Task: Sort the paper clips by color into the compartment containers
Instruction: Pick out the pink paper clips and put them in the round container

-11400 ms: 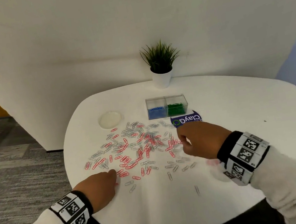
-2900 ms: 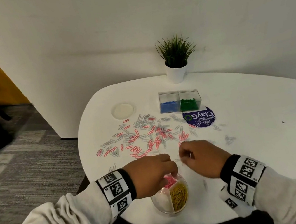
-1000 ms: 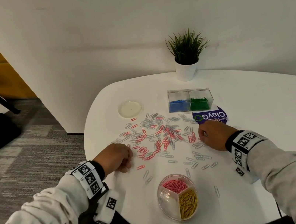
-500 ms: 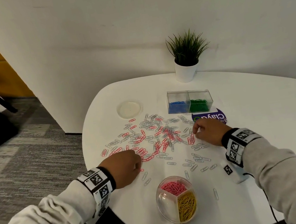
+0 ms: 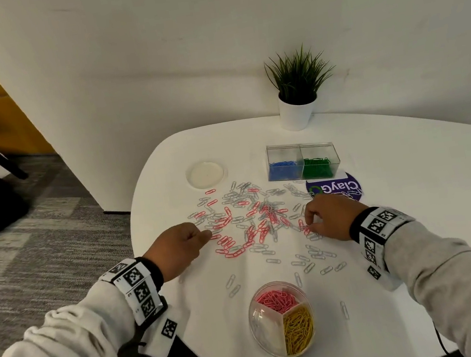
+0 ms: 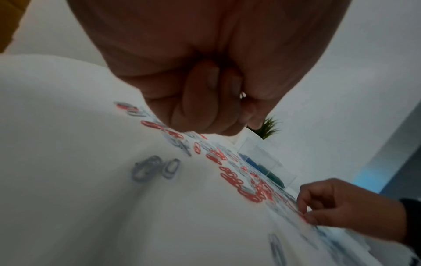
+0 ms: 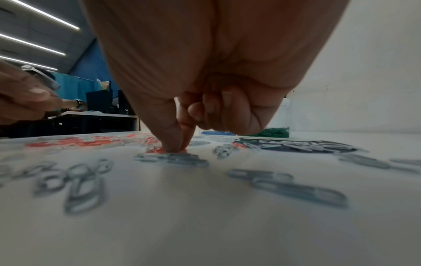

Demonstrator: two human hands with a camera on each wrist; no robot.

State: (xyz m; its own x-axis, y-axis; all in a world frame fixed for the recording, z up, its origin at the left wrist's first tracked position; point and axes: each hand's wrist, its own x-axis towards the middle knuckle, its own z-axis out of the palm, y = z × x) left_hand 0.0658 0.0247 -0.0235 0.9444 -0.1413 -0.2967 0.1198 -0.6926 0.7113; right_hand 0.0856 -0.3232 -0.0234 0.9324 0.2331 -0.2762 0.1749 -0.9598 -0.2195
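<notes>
From my head view, the white table (image 5: pixel 413 181) meets a pale wall, with loose paper clips (image 5: pixel 250 222) mid-frame and the round container (image 5: pixel 281 320) at bottom centre. Left wrist view: my left hand (image 6: pixel 205 100) is curled tight; whether it holds anything I cannot tell. Right wrist view: my right hand (image 7: pixel 193 108) pinches thumb and forefinger onto a red clip (image 7: pixel 157 150) on the tabletop.
</notes>
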